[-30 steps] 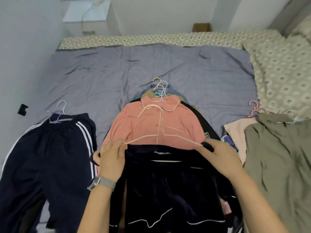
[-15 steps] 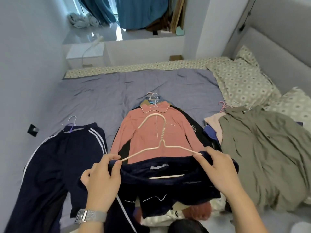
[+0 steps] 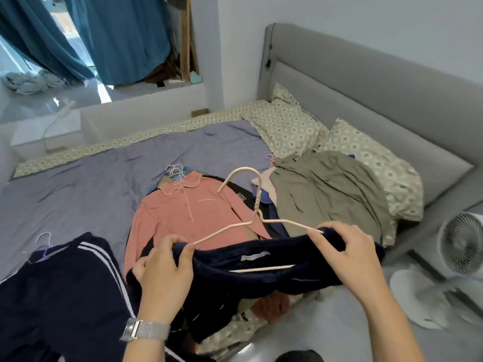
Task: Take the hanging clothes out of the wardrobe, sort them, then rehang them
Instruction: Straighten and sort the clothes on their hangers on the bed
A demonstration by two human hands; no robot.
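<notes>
A: Where's the dark garment (image 3: 264, 267) now?

B: Up off the bed (image 3: 86, 165), on the cream hanger (image 3: 254, 218), held between both hands. The left hand (image 3: 163, 273) pinches fabric and wire at the hanger's left end; the right hand (image 3: 347, 254) has its fingers (image 3: 320, 226) curled over the right end, clamped on cloth and wire together.

A: Which way does it lie?

B: The long axis runs left to right across the person, tilted a little, right end higher and farther. The hook points away, toward the headboard (image 3: 366, 82).

A: And the piles?

B: Three on the bed. Striped trousers (image 3: 62, 278) near the left hand, the pink shirt (image 3: 188, 218) straight ahead under the hook, the olive shirt (image 3: 329, 189) beyond the right hand.

A: So the next move?

B: My guess is it turns on which pile it belongs to. The trousers are nearest the left hand; the olive pile is nearest the right.
</notes>
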